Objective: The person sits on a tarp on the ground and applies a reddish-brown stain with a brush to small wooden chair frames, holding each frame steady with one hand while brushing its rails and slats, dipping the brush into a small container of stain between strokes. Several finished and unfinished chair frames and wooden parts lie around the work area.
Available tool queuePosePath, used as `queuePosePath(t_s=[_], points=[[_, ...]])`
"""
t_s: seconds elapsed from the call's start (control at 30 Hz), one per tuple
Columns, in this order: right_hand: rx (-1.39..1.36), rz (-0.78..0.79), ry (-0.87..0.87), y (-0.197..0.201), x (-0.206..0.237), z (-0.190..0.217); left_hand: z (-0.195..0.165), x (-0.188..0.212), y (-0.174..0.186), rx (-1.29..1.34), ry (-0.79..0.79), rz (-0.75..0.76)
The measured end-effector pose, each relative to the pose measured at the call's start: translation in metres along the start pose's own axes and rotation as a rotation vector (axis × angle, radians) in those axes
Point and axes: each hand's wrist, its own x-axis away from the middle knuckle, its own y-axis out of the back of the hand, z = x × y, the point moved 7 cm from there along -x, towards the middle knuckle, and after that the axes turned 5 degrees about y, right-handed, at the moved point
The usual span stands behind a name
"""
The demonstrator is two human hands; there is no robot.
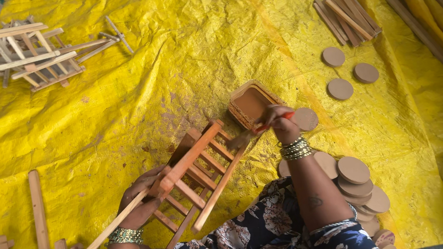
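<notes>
Wooden slatted frame [200, 179] lies tilted over the yellow tarp [171, 64], just beside the tub of brown stain [251, 105] — left hand [142, 201] curled around its lower rail, fingers clamped. Right hand [282, 123] pinches a red-handled brush [258, 130] — bristles touching the frame's upper end.
</notes>
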Motion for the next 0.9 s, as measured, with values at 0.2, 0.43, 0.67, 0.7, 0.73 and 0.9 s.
queuePosePath(t_s=[0.2,0.43,0.67,0.7,0.73,0.9], points=[[0.091,0.167,0.264,-0.025,0.000,0.027,-0.008,-0.005,0.000,-0.038,0.034,-0.019],[0.572,0.100,0.304,-0.051,-0.002,0.050,0.019,0.000,0.005,0.184,0.179,-0.099],[0.870,0.182,0.233,-0.117,-0.008,0.096,0.069,-0.006,0.028,0.048,0.416,-0.309],[0.861,0.177,0.260,-0.136,-0.011,0.111,0.071,-0.010,0.028,0.089,0.417,-0.297],[0.852,0.173,0.290,-0.156,-0.014,0.129,0.072,-0.014,0.027,0.129,0.415,-0.285],[1.139,0.838,-0.108,-0.280,0.003,0.199,0.068,-0.020,0.022,0.046,0.473,-0.301]])
